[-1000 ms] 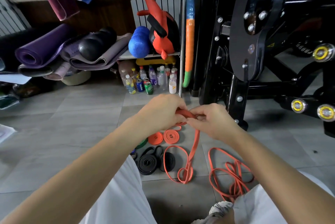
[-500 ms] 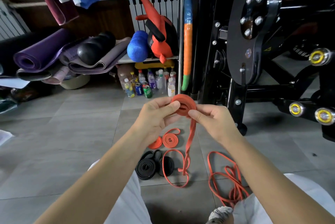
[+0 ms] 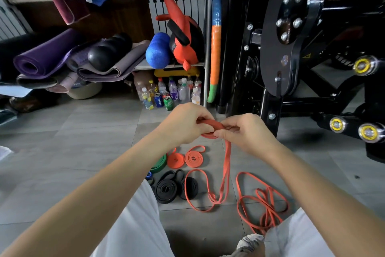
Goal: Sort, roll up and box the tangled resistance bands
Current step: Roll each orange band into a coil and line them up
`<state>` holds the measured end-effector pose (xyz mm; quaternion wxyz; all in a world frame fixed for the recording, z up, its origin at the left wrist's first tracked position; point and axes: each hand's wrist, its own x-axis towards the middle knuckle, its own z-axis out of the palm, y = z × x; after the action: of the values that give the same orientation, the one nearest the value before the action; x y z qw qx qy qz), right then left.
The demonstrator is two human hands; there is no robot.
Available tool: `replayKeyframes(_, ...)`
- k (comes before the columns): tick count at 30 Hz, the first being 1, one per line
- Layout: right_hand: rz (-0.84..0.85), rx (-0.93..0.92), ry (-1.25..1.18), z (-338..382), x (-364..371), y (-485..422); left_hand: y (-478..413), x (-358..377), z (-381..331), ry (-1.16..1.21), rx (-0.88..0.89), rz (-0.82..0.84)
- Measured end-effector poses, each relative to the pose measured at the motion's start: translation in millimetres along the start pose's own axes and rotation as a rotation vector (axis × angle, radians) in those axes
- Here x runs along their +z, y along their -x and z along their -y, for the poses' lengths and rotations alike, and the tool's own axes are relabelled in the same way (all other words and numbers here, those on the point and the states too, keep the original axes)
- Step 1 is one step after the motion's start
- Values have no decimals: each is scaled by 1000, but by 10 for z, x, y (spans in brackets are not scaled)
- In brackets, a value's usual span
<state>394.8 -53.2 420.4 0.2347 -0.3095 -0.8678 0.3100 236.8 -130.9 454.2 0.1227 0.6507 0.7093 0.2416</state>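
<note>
Since half a second ago the coil has tipped from face-on to nearly edge-on, and both hands have closed in on it.

Left hand (image 3: 185,123) grips the coil (image 3: 212,125), fingers curled over its top. Right hand (image 3: 245,131) pinches it from the other side, thumb and fingertips at the rim. Likely reason: a two-sided hold keeps the wound turns from springing open while the next turn goes on.

Tail (image 3: 227,161) hangs straight from the coil to the floor (image 3: 83,152), where the unwound rest lies in a slack loop. Hanging free, it should feed without twisting.

Finished work is set apart ahead of the knees: two orange rolls (image 3: 193,159), two black rolls (image 3: 166,189) nearer the person, and a green band (image 3: 159,163) partly hidden by the left forearm. Grouping by colour fits the sorting.

One loose band (image 3: 267,214) lies tangled by the right knee, not yet rolled. No box in view.

Estimate: mid-roll, most of this band unwound; loose band next, then boxing.
</note>
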Motion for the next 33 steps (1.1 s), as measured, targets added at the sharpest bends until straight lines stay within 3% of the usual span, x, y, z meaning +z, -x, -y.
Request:
replayKeyframes(3, -18, 46, -160, -7, -28, -14, 8, -30, 19, 210, -44, -60)
replayKeyframes(7, -28, 67, -367, -11, 8, 49, 37, -44, 92, 664, -154, -50)
replayKeyframes(13, -154, 61, -628, 2, 192, 70, 151, 177, 120, 1190, -310, -75)
replayKeyframes(14, -134, 71, -600, -2, 191, 64, 163, 195, 132, 1096, -301, -86)
replayKeyframes(18, -10, 101, -185, -41, 149, 16, 127, 145, 183, 226, -110, -75)
replayKeyframes(22, 63, 15, 69, 38, 87, -48, 50, 57, 63, -193, 34, 21)
replayKeyframes(29, 62, 20, -53, 47, 53, -28, -58, -80, -11, -255, 72, 93)
replayKeyframes(33, -47, 86, -303, 11, 48, -53, -37, -119, 51, 8, 58, -62)
